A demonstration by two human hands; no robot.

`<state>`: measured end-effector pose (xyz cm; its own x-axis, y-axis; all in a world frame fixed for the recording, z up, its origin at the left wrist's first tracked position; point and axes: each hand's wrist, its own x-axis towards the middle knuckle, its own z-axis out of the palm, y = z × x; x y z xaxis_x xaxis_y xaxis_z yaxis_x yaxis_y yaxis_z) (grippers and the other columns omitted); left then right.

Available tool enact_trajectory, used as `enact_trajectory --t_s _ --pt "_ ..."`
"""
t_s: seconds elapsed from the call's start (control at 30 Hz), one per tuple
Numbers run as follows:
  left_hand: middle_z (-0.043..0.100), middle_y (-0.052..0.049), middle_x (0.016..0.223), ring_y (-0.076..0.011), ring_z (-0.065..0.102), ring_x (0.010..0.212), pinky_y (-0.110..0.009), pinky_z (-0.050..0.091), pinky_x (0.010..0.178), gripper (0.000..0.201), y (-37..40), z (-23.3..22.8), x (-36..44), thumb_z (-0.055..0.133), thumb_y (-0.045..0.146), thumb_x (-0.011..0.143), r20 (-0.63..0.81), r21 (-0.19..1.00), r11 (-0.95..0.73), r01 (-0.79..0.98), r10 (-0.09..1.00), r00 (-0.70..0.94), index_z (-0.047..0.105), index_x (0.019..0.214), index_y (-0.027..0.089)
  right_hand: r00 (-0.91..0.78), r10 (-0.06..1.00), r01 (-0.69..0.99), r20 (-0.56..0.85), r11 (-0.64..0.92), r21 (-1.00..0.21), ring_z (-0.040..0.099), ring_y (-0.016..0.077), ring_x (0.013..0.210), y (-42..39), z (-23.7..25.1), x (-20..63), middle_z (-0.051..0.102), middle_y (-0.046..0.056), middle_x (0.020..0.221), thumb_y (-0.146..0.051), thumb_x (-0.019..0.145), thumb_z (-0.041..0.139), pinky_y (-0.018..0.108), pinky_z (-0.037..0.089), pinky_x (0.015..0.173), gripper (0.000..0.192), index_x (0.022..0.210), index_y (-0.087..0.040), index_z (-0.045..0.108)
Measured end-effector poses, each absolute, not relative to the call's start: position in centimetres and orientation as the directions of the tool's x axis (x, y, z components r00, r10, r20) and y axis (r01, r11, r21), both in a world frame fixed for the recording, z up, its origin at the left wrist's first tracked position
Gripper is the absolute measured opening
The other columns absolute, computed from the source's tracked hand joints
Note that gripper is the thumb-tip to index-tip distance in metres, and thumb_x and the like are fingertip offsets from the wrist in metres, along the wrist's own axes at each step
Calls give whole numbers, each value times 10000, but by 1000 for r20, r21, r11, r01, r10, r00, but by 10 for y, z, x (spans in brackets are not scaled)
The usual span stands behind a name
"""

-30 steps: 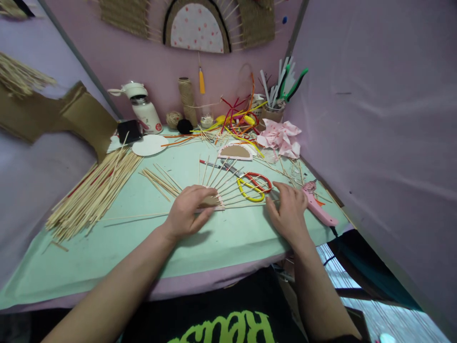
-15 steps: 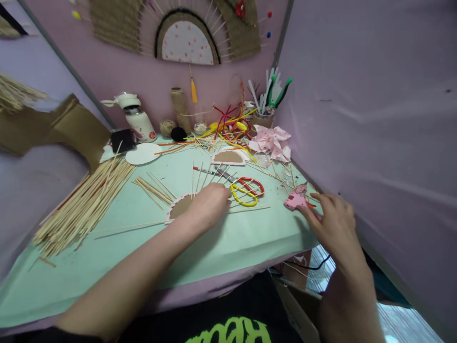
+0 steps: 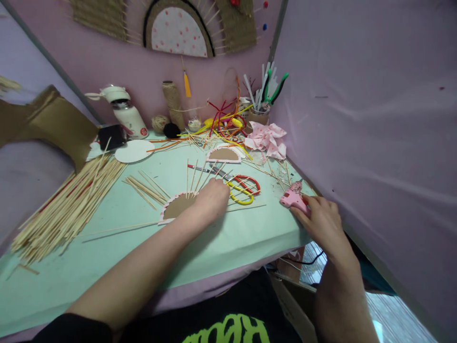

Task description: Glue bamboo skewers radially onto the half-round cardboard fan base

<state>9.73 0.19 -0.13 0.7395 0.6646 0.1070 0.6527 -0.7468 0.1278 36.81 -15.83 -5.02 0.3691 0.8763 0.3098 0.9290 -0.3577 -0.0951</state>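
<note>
My left hand (image 3: pixel 214 199) rests with curled fingers over the right end of a cardboard half-circle (image 3: pixel 176 207) with a pink-and-white trimmed edge. Thin wooden sticks (image 3: pixel 195 177) fan out from its curved side, and one long stick reaches left from its base. What the left fingertips grip is hidden. At the right, my right hand (image 3: pixel 323 221) has its thumb and fingers closed around the handle of a pink glue gun (image 3: pixel 293 196) lying on the table. Scissors (image 3: pixel 244 188) with red and yellow handles lie under the sticks, just beyond my left hand.
A big pile of sticks (image 3: pixel 73 205) and a smaller bunch (image 3: pixel 146 189) lie left. Along the back stand a white bottle (image 3: pixel 130 119), a twine spool (image 3: pixel 173 105), pipe cleaners (image 3: pixel 223 116) and crumpled pink cloth (image 3: pixel 266 139). A second half-circle (image 3: pixel 224 154) lies behind the scissors.
My right hand has moved in and closed on the glue gun's handle. The left hand stays on the half-circle. The whole view has shifted slightly.
</note>
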Motion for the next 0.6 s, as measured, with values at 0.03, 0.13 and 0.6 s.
enact_trajectory --t_s 0.03,0.13,0.6 --pt "638 -131 640 -259 627 683 -387 523 700 265 1 1 97 511 92 792 118 144 -744 653 668 735 690 606 153 373 875 927 307 -363 -92 539 346 1011 -156 -51 368 630 183 1142 -553 928 475 487 460 834 538 1250 -159 649" --pt "639 -114 693 -243 620 735 -380 516 733 275 -1 17 94 506 126 842 205 196 -739 645 674 710 687 637 154 410 862 911 299 -400 -97 545 334 944 -150 -54 366 623 192 1074 -514 926 490 480 462 793 496 1202 -146 675" --pt "587 29 699 -95 501 634 -216 422 603 207 -25 24 19 634 379 853 364 907 -389 163 917 165 627 801 179 499 825 654 264 -159 -739 617 231 779 -168 13 325 681 119 943 -594 950 450 376 494 695 447 1030 -202 649"
